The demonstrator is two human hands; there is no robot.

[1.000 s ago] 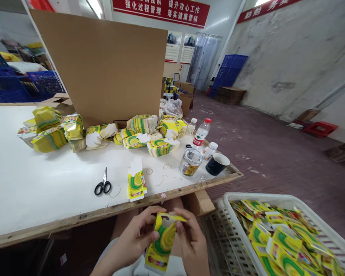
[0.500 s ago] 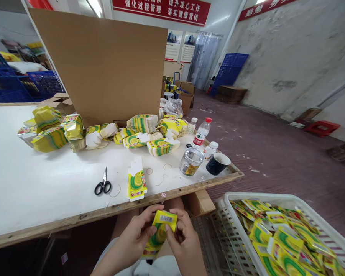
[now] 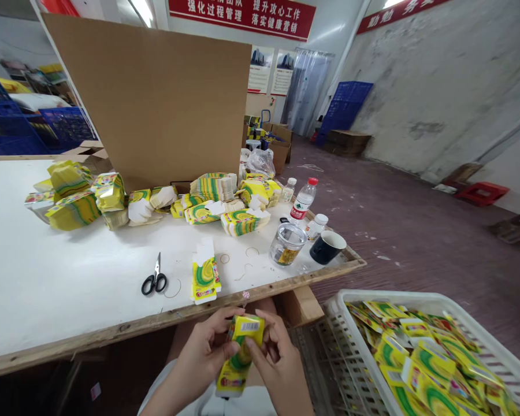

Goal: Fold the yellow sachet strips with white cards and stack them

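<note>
Over my lap, below the table edge, a small yellow and green carton (image 3: 239, 363) with a barcode is held between both hands. My left hand (image 3: 208, 346) grips its left side, thumb on the front. On the other side my right hand (image 3: 277, 352) has its thumb pressed on the face just under the barcode, fingers curled behind. The fingertips behind the carton are partly hidden. Straight ahead on the table lies a flattened carton (image 3: 205, 274) with white flaps, and black-handled scissors (image 3: 155, 280) rest to its left.
Bundles of flat cartons (image 3: 214, 188) line the back of the white table (image 3: 69, 277), before a tall cardboard panel (image 3: 156, 104). A clear jar (image 3: 287, 245), a bottle (image 3: 303, 202) and a dark mug (image 3: 327, 247) stand at the right corner. A white basket (image 3: 351, 346) of cartons is at right.
The carton in my hands has tilted a little and looks more opened out, its lower end showing more. My right thumb has shifted slightly left. The table things stay put.
</note>
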